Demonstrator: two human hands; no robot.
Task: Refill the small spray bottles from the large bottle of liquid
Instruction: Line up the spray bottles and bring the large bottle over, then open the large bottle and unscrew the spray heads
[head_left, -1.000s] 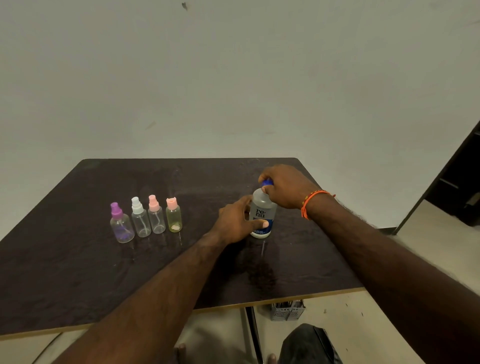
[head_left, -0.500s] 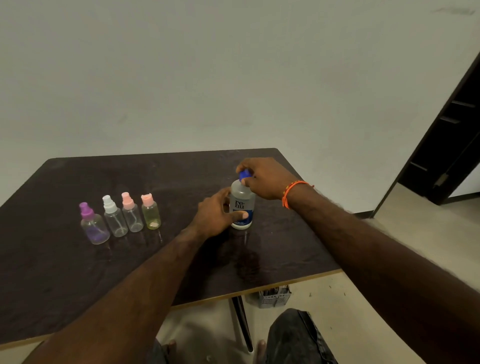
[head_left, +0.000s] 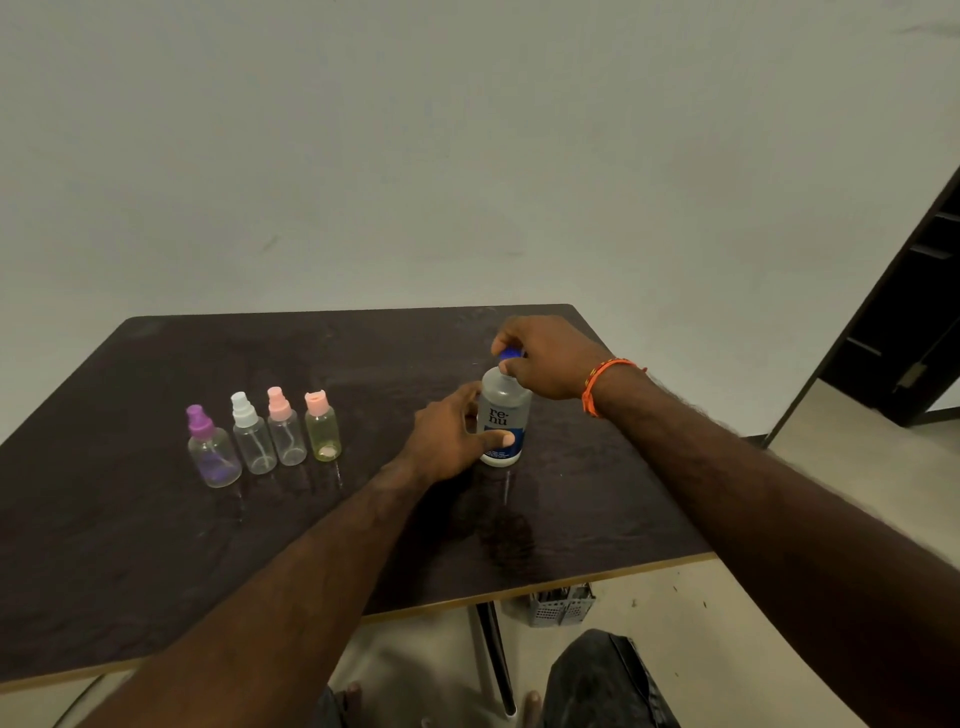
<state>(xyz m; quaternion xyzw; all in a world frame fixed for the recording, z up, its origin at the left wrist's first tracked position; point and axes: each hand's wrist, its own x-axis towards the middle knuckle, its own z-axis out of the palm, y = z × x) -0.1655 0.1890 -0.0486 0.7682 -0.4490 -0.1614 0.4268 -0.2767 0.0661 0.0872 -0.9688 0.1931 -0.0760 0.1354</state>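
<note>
both hands on the large bottle, small spray bottles waiting to the left

the large bottle (head_left: 503, 415) stands upright on the dark table (head_left: 130, 545), right of centre, with a white and blue label. the left hand (head_left: 451, 435) wraps round its lower body, thumb across the label. the right hand (head_left: 550, 358), an orange band (head_left: 602, 382) at its wrist, comes from above with fingertips curled round the blue cap (head_left: 510, 354). well apart to the left, four small spray bottles stand in a close row: purple-capped (head_left: 212, 453), white-capped (head_left: 253, 440), pink-capped (head_left: 285, 434) and a yellowish one with a peach cap (head_left: 322, 427). a dark doorway (head_left: 904, 332) sits at far right, a grey basket (head_left: 563, 605) on the floor under the table edge.
</note>
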